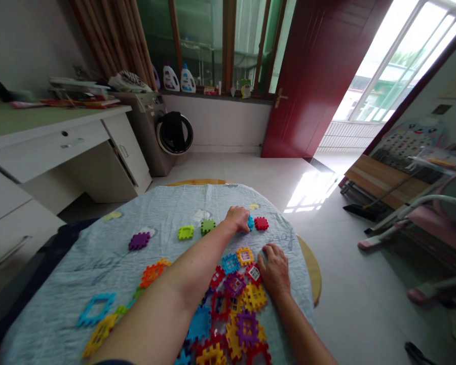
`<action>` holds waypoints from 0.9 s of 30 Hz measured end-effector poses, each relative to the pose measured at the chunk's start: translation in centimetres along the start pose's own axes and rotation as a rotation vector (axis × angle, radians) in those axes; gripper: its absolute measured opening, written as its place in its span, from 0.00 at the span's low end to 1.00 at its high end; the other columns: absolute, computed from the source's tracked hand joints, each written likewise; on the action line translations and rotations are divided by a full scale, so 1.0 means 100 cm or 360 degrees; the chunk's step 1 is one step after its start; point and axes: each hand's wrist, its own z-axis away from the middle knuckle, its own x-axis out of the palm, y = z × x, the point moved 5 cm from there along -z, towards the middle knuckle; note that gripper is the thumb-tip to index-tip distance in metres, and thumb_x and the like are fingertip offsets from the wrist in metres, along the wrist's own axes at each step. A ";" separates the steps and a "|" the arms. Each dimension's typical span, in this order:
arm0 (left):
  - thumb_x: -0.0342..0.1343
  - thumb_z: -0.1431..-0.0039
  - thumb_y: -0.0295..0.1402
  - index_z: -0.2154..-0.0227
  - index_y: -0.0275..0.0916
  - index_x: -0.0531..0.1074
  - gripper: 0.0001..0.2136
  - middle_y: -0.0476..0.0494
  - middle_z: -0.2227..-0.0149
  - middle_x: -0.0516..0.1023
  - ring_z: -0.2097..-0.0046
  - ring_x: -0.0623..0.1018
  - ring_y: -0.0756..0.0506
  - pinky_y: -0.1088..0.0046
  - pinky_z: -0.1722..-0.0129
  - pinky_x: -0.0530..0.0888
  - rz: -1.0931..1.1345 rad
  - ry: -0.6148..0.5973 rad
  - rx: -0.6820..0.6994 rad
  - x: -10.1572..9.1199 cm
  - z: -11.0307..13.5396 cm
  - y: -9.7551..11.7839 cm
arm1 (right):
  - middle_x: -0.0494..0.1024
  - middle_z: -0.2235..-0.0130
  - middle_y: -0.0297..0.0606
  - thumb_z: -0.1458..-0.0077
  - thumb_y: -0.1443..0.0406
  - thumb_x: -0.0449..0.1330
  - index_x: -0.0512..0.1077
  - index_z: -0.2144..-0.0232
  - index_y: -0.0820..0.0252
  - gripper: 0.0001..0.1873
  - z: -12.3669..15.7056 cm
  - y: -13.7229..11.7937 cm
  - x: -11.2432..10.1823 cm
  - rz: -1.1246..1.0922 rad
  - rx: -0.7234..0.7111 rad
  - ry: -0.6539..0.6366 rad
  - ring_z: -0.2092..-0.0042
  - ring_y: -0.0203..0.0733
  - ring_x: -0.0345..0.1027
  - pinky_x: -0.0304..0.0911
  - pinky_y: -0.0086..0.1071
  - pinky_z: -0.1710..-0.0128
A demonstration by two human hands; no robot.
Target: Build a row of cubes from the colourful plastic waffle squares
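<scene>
My left hand reaches to the far side of the table with its fingers closed around a blue building block, mostly hidden by the hand. Just right of it lies a red block. Farther left stand a green block, a lime block and a purple block, spaced apart. Resting on the cloth, my right hand is open, thumb apart from the fingers. It lies beside a red piece with a white window, at the edge of a pile of interlocking pieces.
A pale blue cloth covers the round table. Orange pieces, a blue frame and a yellow piece lie left of my left forearm, which hides part of the pile. A pink chair stands off to the right.
</scene>
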 end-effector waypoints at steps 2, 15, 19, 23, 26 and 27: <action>0.63 0.59 0.40 0.58 0.40 0.76 0.22 0.36 0.53 0.78 0.49 0.76 0.36 0.61 0.49 0.71 0.0005 -0.0019 -0.0003 0.005 -0.002 0.001 | 0.74 0.51 0.41 0.40 0.63 0.54 0.72 0.58 0.57 0.10 0.000 0.000 0.000 0.0004 0.0007 0.0005 0.47 0.45 0.64 0.53 0.36 0.45; 0.68 0.58 0.42 0.41 0.39 0.64 0.39 0.34 0.41 0.69 0.40 0.68 0.34 0.56 0.41 0.66 0.0133 0.0116 0.0027 -0.006 0.017 -0.006 | 0.74 0.50 0.40 0.40 0.63 0.54 0.72 0.58 0.57 0.10 -0.001 0.000 0.000 0.0006 0.0027 -0.0010 0.47 0.44 0.64 0.52 0.36 0.45; 0.62 0.49 0.41 0.40 0.37 0.62 0.34 0.34 0.37 0.65 0.36 0.63 0.36 0.58 0.35 0.60 0.0215 0.0273 0.0047 -0.027 0.062 -0.030 | 0.74 0.50 0.41 0.40 0.64 0.54 0.72 0.58 0.57 0.10 -0.001 0.000 -0.001 0.0037 0.0049 -0.0024 0.47 0.44 0.64 0.53 0.35 0.46; 0.59 0.47 0.40 0.46 0.38 0.68 0.25 0.36 0.43 0.71 0.41 0.70 0.39 0.59 0.38 0.65 0.0581 0.0623 0.0033 -0.044 0.152 -0.080 | 0.74 0.51 0.42 0.39 0.63 0.53 0.72 0.58 0.58 0.11 -0.001 0.000 0.000 0.0077 0.0037 -0.0044 0.48 0.44 0.64 0.53 0.35 0.47; 0.51 0.41 0.41 0.49 0.39 0.70 0.19 0.39 0.47 0.74 0.44 0.72 0.41 0.60 0.40 0.67 0.0689 0.0758 -0.0215 -0.031 0.238 -0.134 | 0.75 0.51 0.42 0.38 0.64 0.52 0.72 0.58 0.58 0.11 -0.001 0.002 0.002 0.0104 0.0017 -0.0048 0.48 0.44 0.64 0.53 0.35 0.48; 0.49 0.41 0.41 0.51 0.39 0.71 0.19 0.39 0.48 0.74 0.44 0.73 0.40 0.59 0.41 0.68 0.0675 0.0772 -0.0327 -0.022 0.267 -0.153 | 0.75 0.51 0.41 0.37 0.63 0.51 0.72 0.58 0.58 0.11 -0.001 0.003 0.002 0.0116 0.0008 -0.0051 0.49 0.44 0.64 0.53 0.35 0.49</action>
